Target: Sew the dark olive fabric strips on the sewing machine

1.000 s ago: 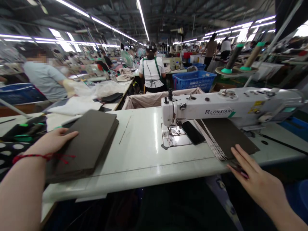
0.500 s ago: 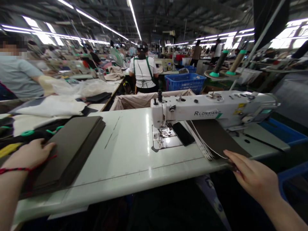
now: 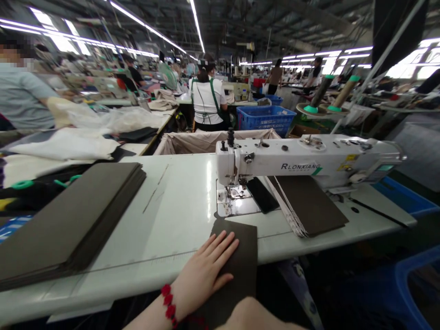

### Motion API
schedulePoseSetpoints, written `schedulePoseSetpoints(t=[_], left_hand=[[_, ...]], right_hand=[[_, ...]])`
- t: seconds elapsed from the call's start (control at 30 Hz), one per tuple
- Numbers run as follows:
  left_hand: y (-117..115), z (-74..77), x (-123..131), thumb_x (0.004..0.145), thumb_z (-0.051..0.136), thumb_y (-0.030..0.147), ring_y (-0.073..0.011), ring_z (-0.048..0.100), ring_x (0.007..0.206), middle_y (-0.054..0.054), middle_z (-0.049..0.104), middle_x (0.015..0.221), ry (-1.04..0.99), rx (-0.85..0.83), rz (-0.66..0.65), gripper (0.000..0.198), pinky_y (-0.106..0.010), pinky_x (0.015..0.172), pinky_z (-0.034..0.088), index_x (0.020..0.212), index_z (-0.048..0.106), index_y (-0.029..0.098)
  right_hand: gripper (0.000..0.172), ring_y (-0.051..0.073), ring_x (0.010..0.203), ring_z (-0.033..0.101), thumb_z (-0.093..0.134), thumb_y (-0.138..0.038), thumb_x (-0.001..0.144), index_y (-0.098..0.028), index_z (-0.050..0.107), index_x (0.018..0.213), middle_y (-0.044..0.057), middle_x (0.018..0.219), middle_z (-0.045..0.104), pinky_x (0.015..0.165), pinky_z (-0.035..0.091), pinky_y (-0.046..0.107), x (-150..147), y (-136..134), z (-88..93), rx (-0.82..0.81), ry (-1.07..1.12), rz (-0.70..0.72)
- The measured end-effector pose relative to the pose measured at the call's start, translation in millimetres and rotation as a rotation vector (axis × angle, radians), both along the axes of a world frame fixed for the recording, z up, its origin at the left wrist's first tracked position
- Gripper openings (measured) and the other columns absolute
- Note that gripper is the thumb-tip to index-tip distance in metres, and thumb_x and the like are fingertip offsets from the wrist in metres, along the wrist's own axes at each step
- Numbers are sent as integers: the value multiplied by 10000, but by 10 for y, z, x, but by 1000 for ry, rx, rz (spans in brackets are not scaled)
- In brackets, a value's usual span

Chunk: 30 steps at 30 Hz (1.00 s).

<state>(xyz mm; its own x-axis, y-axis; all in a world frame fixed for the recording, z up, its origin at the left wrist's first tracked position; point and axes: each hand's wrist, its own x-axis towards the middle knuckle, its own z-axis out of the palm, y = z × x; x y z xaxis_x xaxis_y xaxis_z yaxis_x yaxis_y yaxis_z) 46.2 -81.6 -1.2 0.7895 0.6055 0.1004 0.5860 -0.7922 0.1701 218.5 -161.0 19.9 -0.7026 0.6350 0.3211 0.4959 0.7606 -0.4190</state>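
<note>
- Spread flat, fingers apart, pressed down: left hand (image 3: 206, 270), on a dark brown panel (image 3: 245, 243)
- Panel lying across the front edge of the white sewing table (image 3: 178, 215), overhanging it
- Right hand out of view, only a forearm (image 3: 247, 316) at the bottom edge; its state impossible to tell
- Further left, a stack of dark panels (image 3: 68, 215); a second stack (image 3: 309, 206) beside the sewing machine's (image 3: 275, 160) needle plate

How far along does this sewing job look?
Looks done: the dark panel pile with white strips beside the sewing machine, though that is only a judgement. In hand: one dark panel under the left hand. Left: the thick dark stack on the table.
</note>
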Motion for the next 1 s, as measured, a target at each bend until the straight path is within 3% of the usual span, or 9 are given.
schedulePoseSetpoints(t=[0.1,0.17,0.23,0.33,0.63,0.83,1.0], left_hand=[[87,-110,-277,964,445,464,-251,266,1425,-21,226,1568,8,42,136,673,-446,1157,288,1536,137,287],[175,-96,-448,973,428,463,-249,271,1423,-22,238,1564,1,64,221,651,-440,1153,295,1534,149,287],[271,-60,-550,973,421,478,-255,275,1421,-25,244,1562,5,67,269,643,-446,1149,301,1532,165,290],[422,-23,-589,975,409,489,-253,270,1423,-26,235,1565,28,43,286,633,-448,1148,302,1530,173,295],[821,-19,-368,986,380,481,-237,203,1447,-3,221,1573,16,-2,253,606,-452,1172,229,1528,180,299],[838,12,-302,989,379,456,-244,195,1448,10,229,1570,32,-15,267,589,-530,1176,126,1524,175,319],[824,34,-316,983,395,451,-240,207,1445,0,248,1565,10,-35,260,583,-516,1181,111,1518,210,314]], right_hand=[[280,112,972,660,448,-359,960,-321,594,1196,-45,1097,707,783,499,194,159,472,89,-67,18,-31],[377,137,1159,579,451,-310,960,-276,502,1331,-3,1329,592,921,468,238,236,885,101,-134,-6,-195],[455,171,1226,533,445,-286,955,-278,420,1409,13,1460,459,952,468,297,258,1276,63,-127,-102,-347],[488,185,1204,550,439,-285,953,-311,378,1436,-7,1483,424,936,486,329,257,1622,-35,-100,-237,-411],[515,188,1149,582,441,-236,926,-287,392,1436,-6,1490,415,905,496,323,470,1482,-269,-53,-254,-555],[498,188,1112,600,467,-257,932,-318,411,1423,-14,1489,415,868,503,311,448,1512,-288,-58,-255,-546],[501,190,1101,606,487,-271,930,-333,411,1420,-27,1488,415,847,512,317,471,1518,-289,-60,-270,-541]])
